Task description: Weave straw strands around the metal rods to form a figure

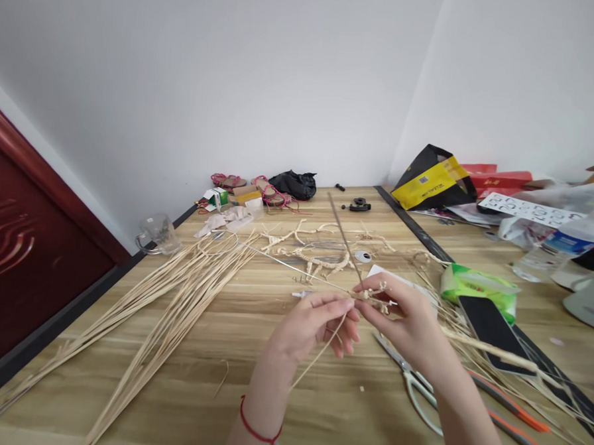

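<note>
Above the middle of the wooden table, my two hands meet at a small piece of woven cane (380,298) with knotted tips. My left hand (322,320) pinches a thin pale strand (318,356) between thumb and forefinger; the strand hangs down toward the wrist. Thumb and fingers of my right hand (397,307) are closed on the woven piece, whose knots stick out past them. A long brown stick (345,235) rises up and left from the fingertips. Behind the hands lie branching woven cane pieces (320,257).
Long cane bundles (172,315) spread over the left side, near a glass mug (159,234). Scissors (409,371), orange-handled pliers (511,406), a phone (493,332) and a green packet (480,288) lie to the right. A water bottle (562,246) stands behind them.
</note>
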The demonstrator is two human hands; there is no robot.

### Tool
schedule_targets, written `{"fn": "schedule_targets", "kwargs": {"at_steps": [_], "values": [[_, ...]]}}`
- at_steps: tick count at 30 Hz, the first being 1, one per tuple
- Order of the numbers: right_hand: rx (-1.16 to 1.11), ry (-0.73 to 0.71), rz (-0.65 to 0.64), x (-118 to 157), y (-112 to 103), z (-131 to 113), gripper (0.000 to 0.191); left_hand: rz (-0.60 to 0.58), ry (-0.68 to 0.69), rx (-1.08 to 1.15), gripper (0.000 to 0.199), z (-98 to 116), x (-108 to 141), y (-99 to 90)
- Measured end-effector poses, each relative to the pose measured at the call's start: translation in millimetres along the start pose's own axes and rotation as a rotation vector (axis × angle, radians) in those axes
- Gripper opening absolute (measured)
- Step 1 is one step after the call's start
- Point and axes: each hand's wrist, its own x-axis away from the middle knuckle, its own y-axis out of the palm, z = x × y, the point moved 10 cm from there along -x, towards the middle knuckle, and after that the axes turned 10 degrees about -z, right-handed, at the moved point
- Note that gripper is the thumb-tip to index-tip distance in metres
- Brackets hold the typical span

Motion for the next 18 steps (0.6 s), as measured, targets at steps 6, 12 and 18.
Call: {"fn": "schedule_targets", "kwargs": {"at_steps": [6,12,18], "values": [[-0.053,0.016,0.068,3.2,-5.9,6.9,0.008,0.106,0.062,-0.062,0.038,6.5,0.1,-6.9],[-0.1,0.015,0.09,3.3,-8.0,7.9,0.008,0.016,0.071,0.051,0.03,5.3,-2.0,1.5],[-0.101,0.034,0.097,4.2,-9.3,8.6,0.01,0.032,0.078,0.01,0.027,6.6,-1.2,1.7]]}}
